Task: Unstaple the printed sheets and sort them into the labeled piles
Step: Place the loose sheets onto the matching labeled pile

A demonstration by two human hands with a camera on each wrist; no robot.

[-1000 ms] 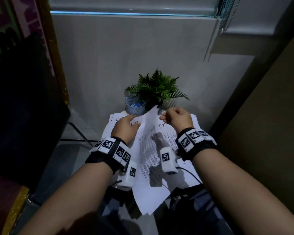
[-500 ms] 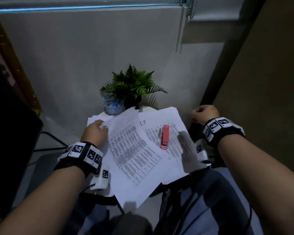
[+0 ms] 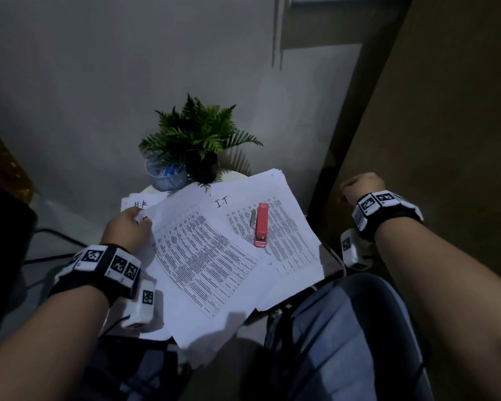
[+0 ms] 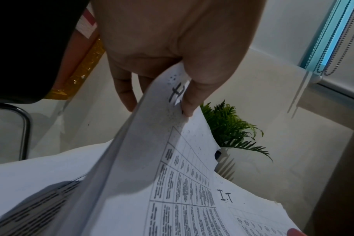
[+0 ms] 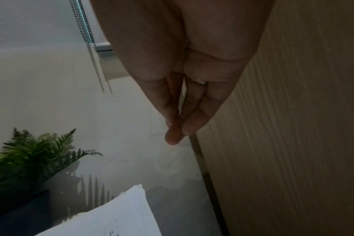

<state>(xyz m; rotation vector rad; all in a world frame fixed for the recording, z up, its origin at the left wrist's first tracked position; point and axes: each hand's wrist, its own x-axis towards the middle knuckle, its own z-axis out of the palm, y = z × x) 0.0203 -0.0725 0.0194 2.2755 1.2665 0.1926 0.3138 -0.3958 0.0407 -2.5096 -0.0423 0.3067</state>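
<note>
Right hand (image 3: pixel 359 188) swung off table to right since earlier frame, fingertips pinched together, staple not discernible. Left hand (image 3: pixel 129 230) pinched top-left corner of printed sheets (image 3: pixel 203 256); long axis ran near-right to far-left, heading far. Step: keep corner grip, peel sheets singly. IT pile (image 3: pixel 289 256) right, stapler (image 3: pixel 261 224) atop; HR pile (image 3: pixel 141 202) far left.

Head view looking down over the papers (image 3: pixel 211 250), wrist views close, angled upward, all sharing the fern (image 3: pixel 195 131)

Left hand (image 4: pixel 172 39), pinching grip, printed sheet (image 4: pixel 172 167)
</note>
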